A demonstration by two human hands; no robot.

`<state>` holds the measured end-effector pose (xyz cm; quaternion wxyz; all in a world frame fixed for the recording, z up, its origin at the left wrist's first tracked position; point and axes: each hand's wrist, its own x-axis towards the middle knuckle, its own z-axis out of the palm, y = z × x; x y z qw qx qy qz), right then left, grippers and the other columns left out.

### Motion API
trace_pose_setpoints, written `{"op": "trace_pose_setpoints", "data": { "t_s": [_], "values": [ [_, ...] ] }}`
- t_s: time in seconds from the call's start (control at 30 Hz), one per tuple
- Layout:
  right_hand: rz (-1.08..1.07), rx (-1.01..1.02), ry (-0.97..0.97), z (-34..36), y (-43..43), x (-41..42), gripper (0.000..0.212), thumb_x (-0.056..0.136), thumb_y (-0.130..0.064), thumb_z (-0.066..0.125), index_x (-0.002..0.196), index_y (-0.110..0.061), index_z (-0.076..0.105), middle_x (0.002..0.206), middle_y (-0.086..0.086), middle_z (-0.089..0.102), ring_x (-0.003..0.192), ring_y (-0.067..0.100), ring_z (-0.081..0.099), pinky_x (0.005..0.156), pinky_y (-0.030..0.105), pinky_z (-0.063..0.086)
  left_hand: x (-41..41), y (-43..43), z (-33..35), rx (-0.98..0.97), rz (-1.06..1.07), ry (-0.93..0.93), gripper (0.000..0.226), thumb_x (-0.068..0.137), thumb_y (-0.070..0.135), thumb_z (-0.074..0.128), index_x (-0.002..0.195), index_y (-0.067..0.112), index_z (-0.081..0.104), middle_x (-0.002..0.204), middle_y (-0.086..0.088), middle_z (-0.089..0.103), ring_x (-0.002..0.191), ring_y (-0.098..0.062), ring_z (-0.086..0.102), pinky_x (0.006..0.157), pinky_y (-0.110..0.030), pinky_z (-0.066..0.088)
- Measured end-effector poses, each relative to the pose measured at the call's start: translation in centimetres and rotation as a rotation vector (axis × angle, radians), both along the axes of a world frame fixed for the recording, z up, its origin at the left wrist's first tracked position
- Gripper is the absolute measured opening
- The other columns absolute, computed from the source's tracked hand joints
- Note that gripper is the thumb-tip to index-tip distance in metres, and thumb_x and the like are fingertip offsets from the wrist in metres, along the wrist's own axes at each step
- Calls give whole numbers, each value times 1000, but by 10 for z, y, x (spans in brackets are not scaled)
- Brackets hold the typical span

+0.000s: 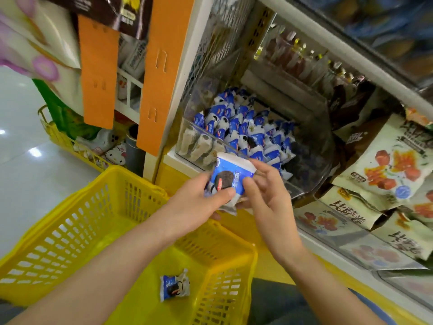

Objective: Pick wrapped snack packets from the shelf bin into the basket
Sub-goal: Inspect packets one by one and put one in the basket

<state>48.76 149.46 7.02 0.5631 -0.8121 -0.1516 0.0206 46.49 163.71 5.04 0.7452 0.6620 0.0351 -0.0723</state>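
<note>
A blue and white wrapped snack packet point(230, 174) with a dark biscuit picture is held in front of the clear shelf bin point(194, 132). My left hand point(199, 202) grips its lower part, thumb across the front. My right hand point(267, 191) pinches its right side from the other edge. The bin holds several more blue and white packets point(243, 127). The yellow plastic basket point(77, 221) sits below my forearms, and one packet point(174, 285) lies on its floor.
A second yellow basket point(70, 144) with cartoon-printed goods stands at the left by the white floor. Orange hanging strips point(99, 73) hang above it. Large snack bags point(386, 165) fill the shelf to the right. Bottles point(297, 59) line the shelf behind the bin.
</note>
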Motion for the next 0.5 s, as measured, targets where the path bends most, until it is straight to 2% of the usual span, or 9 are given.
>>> {"op": "trace_pose_setpoints", "data": {
  "t_s": [0.07, 0.17, 0.23, 0.27, 0.3, 0.37, 0.5],
  "values": [
    [23, -61, -75, 18, 2, 10, 24, 91, -28, 46, 113, -37, 47, 90, -10, 67, 81, 4, 66, 65, 18, 53, 5, 3, 4, -47, 52, -41, 22, 89, 20, 57, 110, 23, 58, 102, 2, 67, 88, -11, 65, 67, -25, 57],
    [-23, -312, -192, 43, 2, 43, 13, 95, -27, 45, 103, -36, 53, 94, -13, 64, 83, 0, 64, 70, 13, 52, 12, 10, 8, -89, 118, -54, 19, 90, 21, 55, 109, 23, 56, 100, 4, 66, 81, -8, 64, 67, -24, 57],
    [-105, -513, -256, 54, 0, 72, 12, 96, -26, 47, 99, -31, 57, 91, -17, 60, 78, -1, 60, 66, 3, 45, 15, 13, 9, -109, 151, -67, 17, 91, 22, 55, 107, 24, 56, 94, 6, 66, 72, -2, 64, 62, -19, 55],
    [-152, -603, -267, 56, -1, 85, 14, 96, -23, 47, 101, -27, 60, 90, -15, 60, 75, -1, 57, 61, 2, 42, 16, 14, 10, -126, 164, -75, 14, 91, 21, 55, 104, 26, 56, 92, 8, 67, 68, 1, 64, 59, -16, 54],
    [-193, -695, -272, 58, -3, 98, 17, 96, -21, 48, 104, -22, 62, 92, -9, 61, 74, 1, 55, 59, 5, 39, 17, 14, 11, -142, 175, -82, 12, 90, 21, 56, 99, 29, 56, 90, 9, 67, 66, 3, 63, 57, -15, 53],
    [-244, -859, -224, 58, -9, 117, 22, 96, -16, 47, 109, -11, 64, 100, 4, 63, 81, 11, 54, 66, 15, 36, 18, 15, 12, -165, 191, -84, 10, 90, 21, 56, 92, 30, 55, 87, 9, 66, 65, 1, 63, 56, -15, 53],
    [-231, -1287, 29, 54, -18, 132, 24, 97, -13, 42, 97, 0, 62, 108, 19, 63, 100, 31, 59, 74, 30, 42, 21, 19, 12, -190, 226, -86, 12, 90, 21, 57, 89, 32, 53, 91, 5, 66, 75, -9, 64, 57, -16, 54]
  ]
}}
